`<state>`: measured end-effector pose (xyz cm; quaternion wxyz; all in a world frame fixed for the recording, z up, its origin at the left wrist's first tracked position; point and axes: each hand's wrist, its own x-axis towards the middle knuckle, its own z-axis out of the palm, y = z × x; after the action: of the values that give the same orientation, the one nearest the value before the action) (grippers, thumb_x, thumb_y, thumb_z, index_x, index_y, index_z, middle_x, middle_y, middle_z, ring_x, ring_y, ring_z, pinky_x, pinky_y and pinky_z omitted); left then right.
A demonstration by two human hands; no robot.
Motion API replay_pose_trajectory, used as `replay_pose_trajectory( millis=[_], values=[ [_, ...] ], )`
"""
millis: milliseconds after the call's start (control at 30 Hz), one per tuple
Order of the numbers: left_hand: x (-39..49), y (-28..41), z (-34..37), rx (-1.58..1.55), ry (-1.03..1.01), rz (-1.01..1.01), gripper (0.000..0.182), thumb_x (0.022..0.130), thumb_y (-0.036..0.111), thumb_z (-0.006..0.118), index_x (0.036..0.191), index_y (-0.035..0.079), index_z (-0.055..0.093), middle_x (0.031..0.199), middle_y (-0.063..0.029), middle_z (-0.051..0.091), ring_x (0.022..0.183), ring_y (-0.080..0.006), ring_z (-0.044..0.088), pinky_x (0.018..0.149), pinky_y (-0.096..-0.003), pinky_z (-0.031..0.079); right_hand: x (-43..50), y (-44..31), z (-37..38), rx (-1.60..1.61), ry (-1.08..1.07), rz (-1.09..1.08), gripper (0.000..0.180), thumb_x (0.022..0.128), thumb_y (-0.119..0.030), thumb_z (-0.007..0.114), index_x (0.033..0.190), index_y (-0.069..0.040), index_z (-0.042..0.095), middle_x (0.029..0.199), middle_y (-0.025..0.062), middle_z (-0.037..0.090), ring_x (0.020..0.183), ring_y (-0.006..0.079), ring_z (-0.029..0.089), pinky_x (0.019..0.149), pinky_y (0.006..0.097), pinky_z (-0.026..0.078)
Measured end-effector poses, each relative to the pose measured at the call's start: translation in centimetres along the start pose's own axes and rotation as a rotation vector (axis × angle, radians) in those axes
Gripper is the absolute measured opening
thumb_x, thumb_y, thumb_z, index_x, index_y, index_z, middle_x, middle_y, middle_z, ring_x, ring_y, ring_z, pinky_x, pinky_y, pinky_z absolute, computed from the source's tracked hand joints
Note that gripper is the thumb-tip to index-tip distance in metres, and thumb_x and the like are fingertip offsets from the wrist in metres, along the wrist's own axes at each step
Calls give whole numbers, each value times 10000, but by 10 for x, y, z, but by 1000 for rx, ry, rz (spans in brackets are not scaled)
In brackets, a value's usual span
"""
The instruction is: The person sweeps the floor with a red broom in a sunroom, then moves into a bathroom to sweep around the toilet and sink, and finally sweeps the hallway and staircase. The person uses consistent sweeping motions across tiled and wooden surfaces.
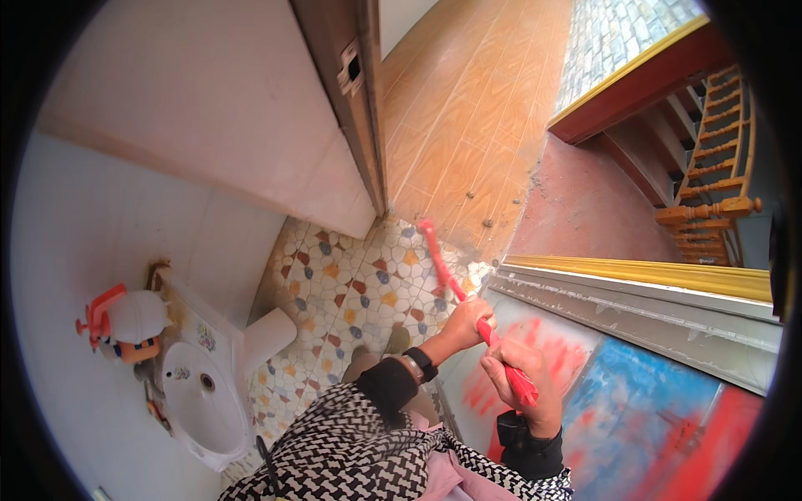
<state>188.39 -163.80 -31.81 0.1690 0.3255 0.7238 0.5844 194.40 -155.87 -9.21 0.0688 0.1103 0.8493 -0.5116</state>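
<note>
Both hands are wrapped around a long red stick-like tool (437,258), its exact kind unclear. My left hand (468,320) grips it around the middle. Closer to my body, my right hand (525,374) holds the end, where the red surface looks crinkled like plastic wrapping. The tool slants away from me, and its slightly blurred far tip is over the edge of the pebble-patterned floor (369,275), near where the wood-look floor (451,144) begins. Whether the tip touches the floor cannot be told.
A white washbasin (213,401) on a pedestal (272,335) stands at left, with a white bottle (141,316) by it. A brown door frame (369,125) rises ahead. Small debris (487,223) lies past the threshold. Painted panels (633,401) and wooden stair railings (714,156) are at right.
</note>
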Motion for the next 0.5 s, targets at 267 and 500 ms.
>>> replay_pose_trajectory(
  millis=[267,500],
  values=[
    [52,-68,-49,210,-373,-373,263,762,277,709,626,58,658,680,-205,647,688,-406,654,606,-495,512,73,77,24,539,336,251,198,995,-143,615,836,-26,623,761,8,627,622,70,562,579,237,453],
    [122,-45,-5,17,-433,5,195,723,233,735,698,57,656,709,-147,649,728,-369,648,647,-441,513,81,45,-25,192,495,118,217,970,-100,635,772,-20,596,734,23,606,664,81,523,608,256,443]
  ],
)
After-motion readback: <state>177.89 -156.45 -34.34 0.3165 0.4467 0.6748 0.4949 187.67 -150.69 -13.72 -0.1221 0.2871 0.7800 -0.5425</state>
